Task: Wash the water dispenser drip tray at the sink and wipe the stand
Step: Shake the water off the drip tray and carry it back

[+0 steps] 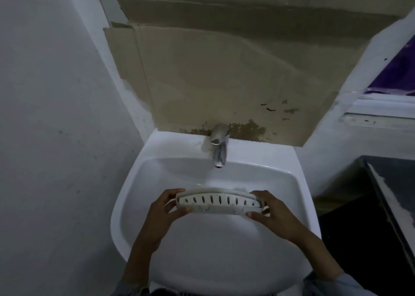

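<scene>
1. Two grey sleeves, the left sleeve (132,289) at 7 o'clock and the right sleeve (332,284) at 5 o'clock, sit at the bottom edge.
2. Two hands hold one thing. The left hand (161,208) is clamped on the tray's left end, fingers curled over the far edge. The right hand (271,212) is clamped on the right end, thumb on the near side.
3. One white drip tray (219,202) with a row of slots is held between the hands over the basin, at 6 o'clock from the tap.
4. One white sink (202,250) lies under the tray.
5. One metal tap (219,147) stands on the sink's back rim, its spout over the basin.
6. One dark tabletop (393,194) lies at 4 o'clock, apart from the sink.
7. Stained cardboard (224,71) covers the wall at 12 o'clock behind the tap. A white ledge (381,109) is at 2 o'clock.
</scene>
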